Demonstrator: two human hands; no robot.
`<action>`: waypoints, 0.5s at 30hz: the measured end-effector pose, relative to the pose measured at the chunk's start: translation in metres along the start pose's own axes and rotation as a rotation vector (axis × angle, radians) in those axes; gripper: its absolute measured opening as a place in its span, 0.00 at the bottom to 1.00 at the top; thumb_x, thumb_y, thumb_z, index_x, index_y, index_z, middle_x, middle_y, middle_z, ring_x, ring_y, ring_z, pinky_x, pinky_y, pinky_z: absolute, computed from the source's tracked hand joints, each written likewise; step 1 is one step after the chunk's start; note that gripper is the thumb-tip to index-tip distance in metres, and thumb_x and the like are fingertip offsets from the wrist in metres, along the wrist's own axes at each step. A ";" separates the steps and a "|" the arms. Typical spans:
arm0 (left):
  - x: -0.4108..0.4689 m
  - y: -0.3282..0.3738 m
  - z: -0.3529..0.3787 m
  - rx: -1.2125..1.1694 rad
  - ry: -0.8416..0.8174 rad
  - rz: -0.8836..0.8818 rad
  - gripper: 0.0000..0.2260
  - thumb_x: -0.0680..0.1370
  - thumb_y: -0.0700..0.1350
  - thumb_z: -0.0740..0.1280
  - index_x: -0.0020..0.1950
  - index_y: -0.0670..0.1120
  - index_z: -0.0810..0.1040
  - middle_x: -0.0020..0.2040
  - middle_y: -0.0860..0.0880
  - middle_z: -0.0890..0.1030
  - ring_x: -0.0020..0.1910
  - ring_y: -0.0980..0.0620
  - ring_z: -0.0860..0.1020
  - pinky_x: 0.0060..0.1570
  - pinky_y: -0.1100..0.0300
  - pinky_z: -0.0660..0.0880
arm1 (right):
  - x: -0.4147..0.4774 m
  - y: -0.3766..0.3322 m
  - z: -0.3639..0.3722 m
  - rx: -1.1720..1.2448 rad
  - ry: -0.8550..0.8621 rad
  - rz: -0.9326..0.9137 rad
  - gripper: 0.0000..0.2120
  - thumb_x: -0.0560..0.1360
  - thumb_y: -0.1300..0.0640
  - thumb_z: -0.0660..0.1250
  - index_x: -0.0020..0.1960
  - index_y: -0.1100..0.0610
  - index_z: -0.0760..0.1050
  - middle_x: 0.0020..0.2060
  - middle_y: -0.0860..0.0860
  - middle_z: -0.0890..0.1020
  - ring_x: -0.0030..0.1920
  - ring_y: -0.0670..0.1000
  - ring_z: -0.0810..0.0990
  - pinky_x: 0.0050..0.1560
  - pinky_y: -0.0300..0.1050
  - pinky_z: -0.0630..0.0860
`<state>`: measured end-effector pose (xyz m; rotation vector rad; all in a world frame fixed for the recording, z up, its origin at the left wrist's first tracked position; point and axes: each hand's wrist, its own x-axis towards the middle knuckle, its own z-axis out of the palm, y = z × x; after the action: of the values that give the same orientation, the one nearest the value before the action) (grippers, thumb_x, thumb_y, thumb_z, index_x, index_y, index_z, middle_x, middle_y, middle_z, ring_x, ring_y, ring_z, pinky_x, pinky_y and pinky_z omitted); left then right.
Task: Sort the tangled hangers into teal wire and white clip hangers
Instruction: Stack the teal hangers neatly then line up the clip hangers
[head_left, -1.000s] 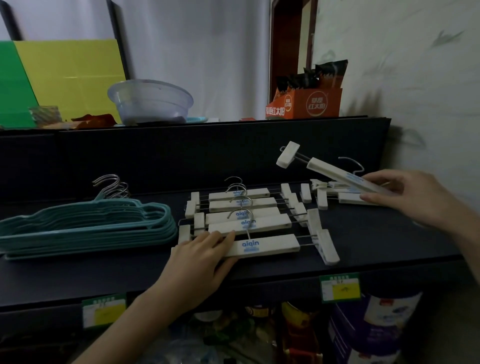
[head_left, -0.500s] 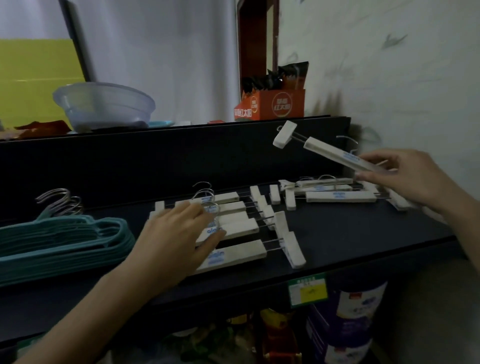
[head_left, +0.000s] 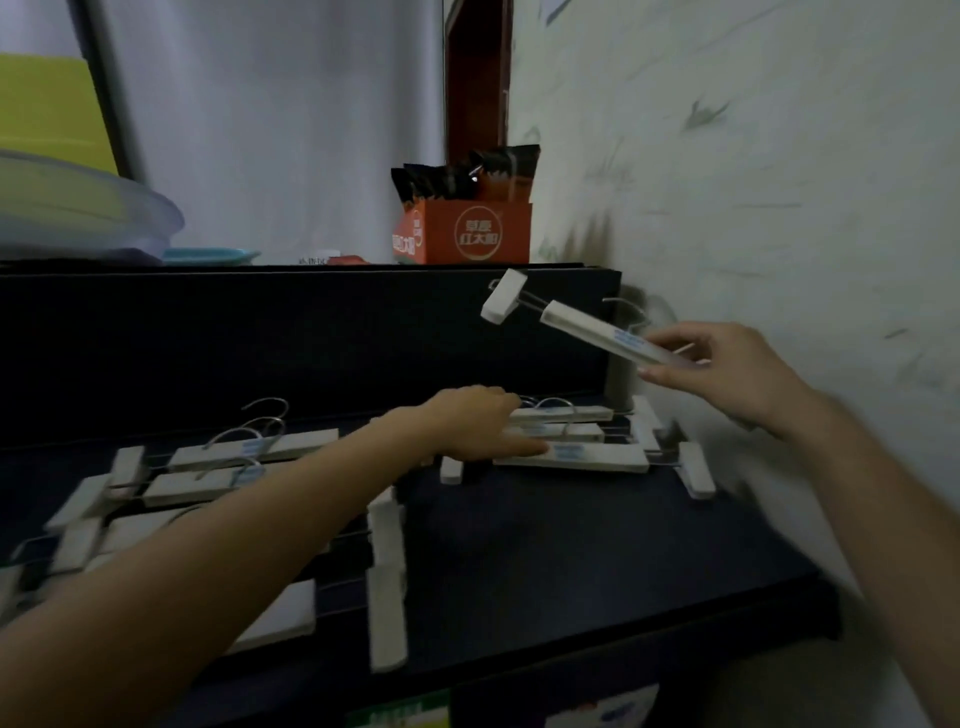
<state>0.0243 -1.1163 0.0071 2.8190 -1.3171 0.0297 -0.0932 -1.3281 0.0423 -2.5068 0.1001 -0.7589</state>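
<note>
White clip hanger (head_left: 592, 328), clamped between the right hand's (head_left: 727, 374) curled fingers, tilts in the air below the orange box (head_left: 467, 234). Lower still, the left hand (head_left: 467, 423) lies on a small hanger pile (head_left: 587, 457) on the dark shelf (head_left: 571, 545); its grip is unclear.

Single head-worn view looks forward and down, close over the dark shelf (head_left: 571, 545)

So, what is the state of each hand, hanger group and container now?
right hand: pinches raised hanger.
raised hanger: in air, tilted.
left hand: on wall-side pile, grip unclear.
wall-side pile: lying flat, overlapping.
hanger row: lying flat, side by side.
orange box: open, packets standing inside.
</note>
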 end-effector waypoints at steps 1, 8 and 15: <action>0.013 0.002 0.004 -0.023 -0.044 -0.020 0.33 0.74 0.66 0.57 0.72 0.47 0.63 0.68 0.46 0.69 0.64 0.46 0.71 0.62 0.50 0.69 | 0.006 0.007 0.001 -0.008 -0.016 -0.011 0.15 0.69 0.55 0.73 0.55 0.52 0.80 0.42 0.46 0.81 0.38 0.39 0.76 0.37 0.23 0.69; 0.042 0.000 0.016 -0.045 -0.228 -0.078 0.41 0.70 0.71 0.56 0.76 0.53 0.48 0.74 0.47 0.59 0.70 0.44 0.64 0.67 0.48 0.63 | 0.030 0.041 0.003 -0.021 -0.088 -0.068 0.15 0.69 0.54 0.74 0.55 0.50 0.80 0.40 0.42 0.80 0.35 0.34 0.77 0.36 0.21 0.68; 0.018 0.019 0.017 0.019 -0.245 0.012 0.41 0.70 0.71 0.57 0.76 0.51 0.48 0.72 0.47 0.61 0.68 0.47 0.64 0.66 0.51 0.65 | 0.044 0.047 0.003 -0.027 -0.101 -0.102 0.15 0.69 0.52 0.73 0.56 0.49 0.79 0.43 0.44 0.80 0.39 0.37 0.75 0.38 0.26 0.67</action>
<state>0.0210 -1.1427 -0.0088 2.9051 -1.3817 -0.3142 -0.0511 -1.3765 0.0385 -2.5876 -0.0539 -0.6732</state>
